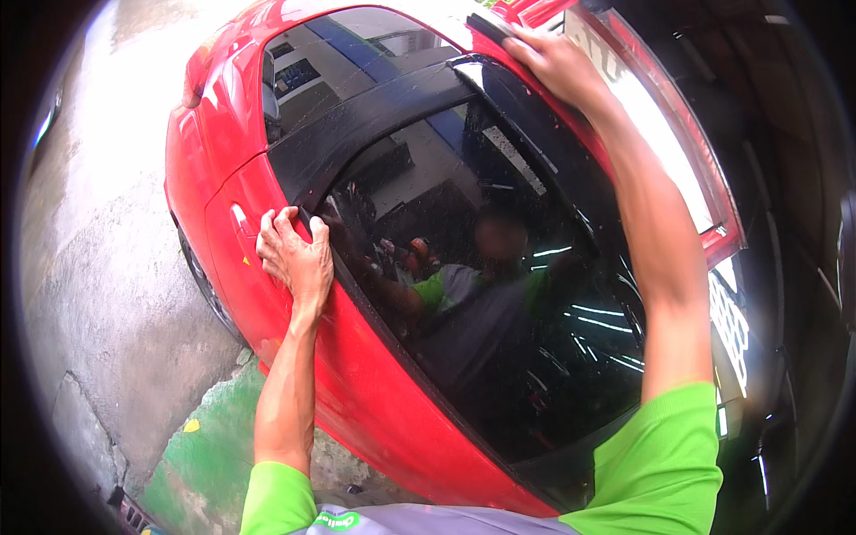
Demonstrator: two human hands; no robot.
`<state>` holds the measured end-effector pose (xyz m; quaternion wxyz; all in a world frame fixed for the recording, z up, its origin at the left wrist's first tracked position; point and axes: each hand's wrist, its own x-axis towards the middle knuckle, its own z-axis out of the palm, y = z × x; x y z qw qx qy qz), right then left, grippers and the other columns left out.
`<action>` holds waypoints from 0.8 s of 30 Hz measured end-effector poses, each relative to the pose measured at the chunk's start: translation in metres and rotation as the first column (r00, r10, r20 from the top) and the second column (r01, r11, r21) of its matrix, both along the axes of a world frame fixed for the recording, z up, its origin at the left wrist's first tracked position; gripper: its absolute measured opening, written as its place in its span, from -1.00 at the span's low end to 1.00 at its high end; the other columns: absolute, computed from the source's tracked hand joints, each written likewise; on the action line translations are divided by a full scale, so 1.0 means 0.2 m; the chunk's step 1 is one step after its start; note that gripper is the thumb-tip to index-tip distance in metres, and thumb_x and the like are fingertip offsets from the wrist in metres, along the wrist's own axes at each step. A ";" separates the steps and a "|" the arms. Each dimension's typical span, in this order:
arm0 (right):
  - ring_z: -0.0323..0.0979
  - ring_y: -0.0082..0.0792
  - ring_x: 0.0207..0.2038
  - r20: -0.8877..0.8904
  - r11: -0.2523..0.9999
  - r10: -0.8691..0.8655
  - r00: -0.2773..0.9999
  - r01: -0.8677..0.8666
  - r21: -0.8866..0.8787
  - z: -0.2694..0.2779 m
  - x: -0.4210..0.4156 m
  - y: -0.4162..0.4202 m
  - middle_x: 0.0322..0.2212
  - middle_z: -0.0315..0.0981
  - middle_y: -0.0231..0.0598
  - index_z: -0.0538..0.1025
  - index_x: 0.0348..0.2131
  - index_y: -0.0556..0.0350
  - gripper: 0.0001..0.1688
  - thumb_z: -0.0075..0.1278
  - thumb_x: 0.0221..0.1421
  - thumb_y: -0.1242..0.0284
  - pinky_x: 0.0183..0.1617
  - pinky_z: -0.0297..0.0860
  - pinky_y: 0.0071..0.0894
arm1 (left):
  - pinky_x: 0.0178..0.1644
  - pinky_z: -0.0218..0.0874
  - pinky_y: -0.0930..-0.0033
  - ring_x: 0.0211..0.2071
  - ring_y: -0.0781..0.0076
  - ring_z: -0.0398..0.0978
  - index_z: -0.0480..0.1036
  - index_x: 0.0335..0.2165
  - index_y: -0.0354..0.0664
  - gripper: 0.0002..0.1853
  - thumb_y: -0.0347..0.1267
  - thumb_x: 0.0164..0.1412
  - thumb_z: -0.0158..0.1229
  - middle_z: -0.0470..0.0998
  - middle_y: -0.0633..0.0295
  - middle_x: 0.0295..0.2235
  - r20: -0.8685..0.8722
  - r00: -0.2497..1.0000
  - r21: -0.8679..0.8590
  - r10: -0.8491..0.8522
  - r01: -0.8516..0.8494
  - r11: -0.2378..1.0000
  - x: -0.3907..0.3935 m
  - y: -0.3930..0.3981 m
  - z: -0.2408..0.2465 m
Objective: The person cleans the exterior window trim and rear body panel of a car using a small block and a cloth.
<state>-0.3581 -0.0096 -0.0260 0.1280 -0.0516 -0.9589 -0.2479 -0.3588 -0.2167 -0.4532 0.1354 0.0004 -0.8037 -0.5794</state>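
A red car (374, 374) with dark side glass fills the middle of the view. My left hand (294, 257) rests on the door just below the window sill, beside the door handle (239, 217). Its fingers are bent and apart, and nothing shows in its grasp. My right hand (555, 63) reaches far over the upper door frame and grips a flat black pad (491, 28) at the roof edge. The pad's exact kind is hard to tell. Water drops dot the rear side window (428, 167), which mirrors a person in a green-sleeved shirt.
A side mirror (194, 77) juts out at the upper left. Below it a wheel (207, 287) stands on the concrete floor (114, 234). A green painted patch (207, 435) with a yellow leaf (192, 425) lies at lower left. Red-framed bright panelling (695, 180) rises beyond the roof.
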 end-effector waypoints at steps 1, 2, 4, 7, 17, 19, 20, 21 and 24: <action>0.49 0.09 0.13 -0.059 0.999 0.054 0.997 -0.053 0.014 0.00 0.19 0.04 0.03 0.56 0.18 0.52 0.23 0.03 -0.39 -0.08 0.42 0.05 0.26 0.34 -0.12 | 0.31 0.00 -0.26 0.30 -0.08 0.09 0.42 0.08 -0.06 -0.49 -0.09 0.22 0.21 0.23 0.13 0.25 -0.006 1.000 0.021 -0.011 0.011 1.000 -0.01 0.01 0.01; 0.47 0.11 0.16 -0.107 0.992 0.125 0.986 -0.125 0.011 -0.07 0.36 0.07 0.06 0.54 0.19 0.50 0.24 0.06 -0.39 -0.10 0.44 0.08 0.28 0.32 -0.12 | 0.31 0.00 -0.27 0.30 -0.08 0.10 0.43 0.06 -0.06 -0.50 -0.10 0.22 0.21 0.23 0.14 0.24 -0.003 1.000 -0.014 0.027 -0.027 1.000 -0.02 -0.03 -0.04; 0.41 0.17 0.20 -0.115 0.996 0.032 0.993 -0.040 -0.074 -0.13 0.64 -0.07 0.06 0.51 0.23 0.45 0.28 0.12 -0.39 -0.15 0.48 0.13 0.31 0.29 -0.08 | 0.31 -0.01 -0.27 0.30 -0.09 0.10 0.44 0.06 -0.06 -0.51 -0.11 0.22 0.22 0.23 0.14 0.24 0.016 0.996 -0.032 0.086 -0.085 0.996 -0.04 -0.10 -0.07; 0.42 0.21 0.15 -0.132 0.994 0.107 0.985 -0.109 -0.003 -0.15 0.50 -0.06 0.02 0.52 0.25 0.44 0.29 0.14 -0.42 -0.17 0.49 0.20 0.28 0.31 -0.05 | 0.31 -0.01 -0.27 0.29 -0.10 0.10 0.44 0.06 -0.05 -0.52 -0.12 0.22 0.22 0.25 0.13 0.24 0.005 0.996 -0.021 0.094 -0.094 0.995 -0.03 -0.08 -0.05; 0.60 -0.14 0.06 -0.042 0.970 0.054 0.998 -0.063 -0.237 -0.02 0.41 0.02 0.04 0.62 0.03 0.60 0.15 0.04 -0.29 0.17 0.25 -0.06 0.18 0.41 -0.28 | 0.31 0.10 -0.21 0.31 -0.12 0.18 0.46 0.10 -0.02 -0.48 -0.05 0.26 0.20 0.31 0.08 0.27 0.013 0.998 -0.079 0.063 -0.061 0.995 -0.03 -0.07 -0.05; 0.59 -0.10 0.09 -0.087 0.980 0.040 0.995 -0.056 -0.190 -0.01 0.68 -0.07 0.06 0.61 0.01 0.60 0.14 0.05 -0.35 0.20 0.25 0.03 0.22 0.41 -0.19 | 0.32 0.08 -0.19 0.30 -0.11 0.19 0.46 0.10 -0.04 -0.48 -0.06 0.26 0.21 0.33 0.08 0.26 -0.010 0.995 -0.068 0.102 -0.102 0.992 -0.05 -0.11 -0.07; 0.58 -0.09 0.09 -0.098 0.982 0.019 0.995 -0.037 -0.183 0.00 0.73 -0.07 0.06 0.61 0.00 0.61 0.14 0.04 -0.37 0.21 0.25 0.04 0.23 0.41 -0.17 | 0.32 0.08 -0.19 0.29 -0.11 0.20 0.46 0.09 -0.04 -0.49 -0.06 0.26 0.21 0.33 0.09 0.25 -0.007 0.993 -0.071 0.116 -0.117 0.991 -0.05 -0.09 -0.07; 0.58 -0.07 0.10 -0.114 0.982 -0.004 0.993 -0.018 -0.187 -0.01 0.76 -0.06 0.06 0.61 0.00 0.62 0.13 0.03 -0.38 0.21 0.25 0.06 0.24 0.41 -0.15 | 0.32 0.08 -0.18 0.28 -0.11 0.21 0.46 0.09 -0.04 -0.49 -0.07 0.26 0.21 0.33 0.09 0.25 -0.009 0.992 -0.085 0.129 -0.129 0.988 -0.04 -0.08 -0.07; 0.59 0.03 0.05 -0.123 0.976 0.211 0.970 -0.216 -0.028 0.02 0.30 0.06 -0.01 0.63 0.09 0.65 0.04 0.14 -0.35 0.14 0.27 -0.02 0.16 0.45 -0.14 | 0.31 0.09 -0.19 0.27 -0.12 0.22 0.46 0.08 -0.04 -0.50 -0.07 0.25 0.21 0.34 0.11 0.24 -0.012 0.999 -0.029 0.044 -0.044 0.999 -0.01 0.02 0.02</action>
